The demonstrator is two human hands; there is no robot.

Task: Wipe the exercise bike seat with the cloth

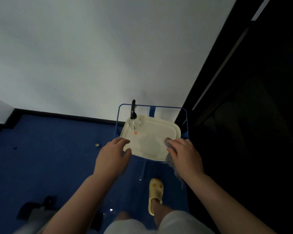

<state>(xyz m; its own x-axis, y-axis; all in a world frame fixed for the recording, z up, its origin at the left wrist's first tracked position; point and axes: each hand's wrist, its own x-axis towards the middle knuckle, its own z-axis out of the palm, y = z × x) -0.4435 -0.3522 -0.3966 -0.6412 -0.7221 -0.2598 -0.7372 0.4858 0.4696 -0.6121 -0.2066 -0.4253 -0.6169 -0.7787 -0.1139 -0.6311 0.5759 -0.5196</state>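
Observation:
A grey cloth (170,160) hangs from my right hand (184,156), whose fingers are closed on it at the right front corner of a cream tray (159,130). My left hand (112,156) hovers with fingers spread at the tray's front left edge, holding nothing. A clear spray bottle with a black nozzle (134,119) stands on the tray's back left corner. Dark parts of a machine (35,211), possibly the exercise bike, show at the lower left; no seat is recognisable.
The tray rests on a blue wire-frame stand (117,122) against a white wall. Blue carpet (49,157) covers the floor, with a small pale scrap (97,145) on it. A dark glass wall (243,98) is on the right. My foot in a yellow slipper (155,195) stands below the stand.

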